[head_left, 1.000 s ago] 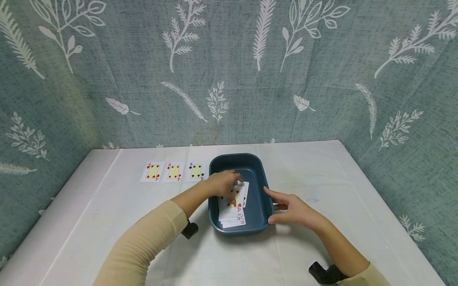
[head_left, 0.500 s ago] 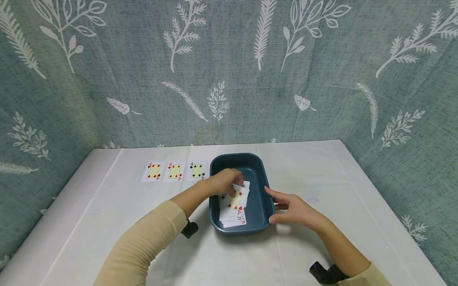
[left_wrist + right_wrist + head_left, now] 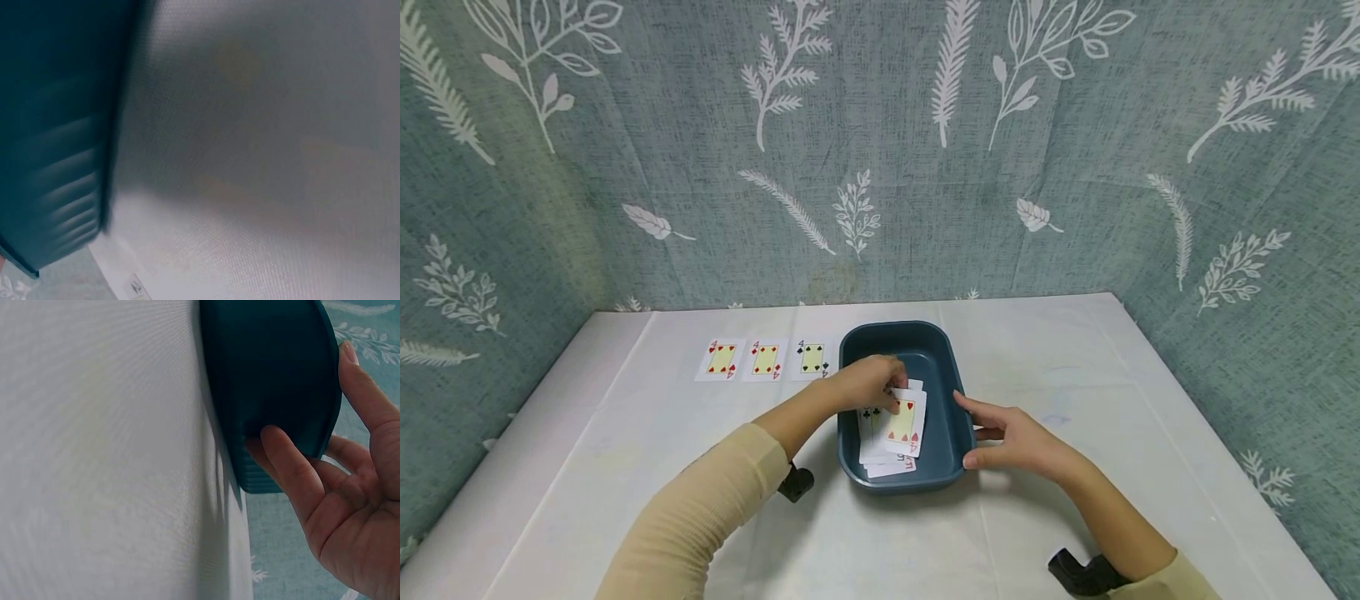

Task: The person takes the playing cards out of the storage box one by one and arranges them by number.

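My left hand (image 3: 871, 383) reaches over the left rim of a dark blue rectangular tub (image 3: 942, 454). Between thumb and fingers it pinches the upper end of a white playing card (image 3: 902, 423) with red hearts. More playing cards (image 3: 891, 469) lie overlapping beneath it inside the tub, one showing black clubs. On the tub's right side rests my right hand (image 3: 1018, 442), fingers spread. The right wrist view shows that hand's fingers (image 3: 290, 465) against the tub's outer wall (image 3: 275, 375) and its thumb at the rim. The left wrist view has only the tub's wall (image 3: 56, 156), not the hand.
A row of three face-up cards lies left of the tub: a four of hearts (image 3: 721, 360), a four of diamonds (image 3: 765, 360) and a black four (image 3: 812, 358). White cloth (image 3: 625, 467) covers the table. Patterned curtain (image 3: 880, 167) stands behind and at both sides.
The hearts card in my left hand has slid and turned a little to the right over the pile, baring the clubs card on its left. The right hand stays at the tub.
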Available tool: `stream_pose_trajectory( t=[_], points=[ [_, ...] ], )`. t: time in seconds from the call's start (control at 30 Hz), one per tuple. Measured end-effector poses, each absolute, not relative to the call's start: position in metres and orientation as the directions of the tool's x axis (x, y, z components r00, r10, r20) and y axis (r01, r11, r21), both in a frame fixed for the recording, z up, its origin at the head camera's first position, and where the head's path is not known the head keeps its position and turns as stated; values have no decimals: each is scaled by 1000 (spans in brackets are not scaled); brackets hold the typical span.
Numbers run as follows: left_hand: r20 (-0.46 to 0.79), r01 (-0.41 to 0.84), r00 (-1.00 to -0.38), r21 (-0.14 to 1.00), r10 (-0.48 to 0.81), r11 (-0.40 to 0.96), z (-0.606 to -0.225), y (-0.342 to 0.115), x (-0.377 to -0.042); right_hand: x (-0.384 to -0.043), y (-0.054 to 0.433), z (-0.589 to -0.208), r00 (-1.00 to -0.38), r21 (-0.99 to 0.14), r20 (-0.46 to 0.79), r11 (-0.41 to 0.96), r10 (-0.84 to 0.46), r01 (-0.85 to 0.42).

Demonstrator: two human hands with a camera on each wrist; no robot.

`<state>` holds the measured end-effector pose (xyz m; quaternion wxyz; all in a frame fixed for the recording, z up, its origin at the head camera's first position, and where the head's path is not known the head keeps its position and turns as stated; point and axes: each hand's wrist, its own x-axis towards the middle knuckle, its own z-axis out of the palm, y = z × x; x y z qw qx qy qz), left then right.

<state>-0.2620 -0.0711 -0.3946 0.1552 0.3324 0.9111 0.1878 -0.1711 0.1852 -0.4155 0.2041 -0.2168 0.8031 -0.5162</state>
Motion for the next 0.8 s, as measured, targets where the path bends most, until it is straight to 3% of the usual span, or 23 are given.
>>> stream_pose_trajectory(
  t=[0.13,0.4,0.8],
  points=[
    [-185,528,-709,500,680,687,-396,-73,-264,-171,185,-416,-822,-918,-103,371,-560,-138],
    [-37,570,-678,604,734,557,-398,-78,-268,-171,185,-416,-827,-911,-119,391,-549,-128],
    [96,594,-684,649,723,476,-397,-84,-266,-171,183,-415,-834,-898,-116,415,-540,-144]
  ],
)
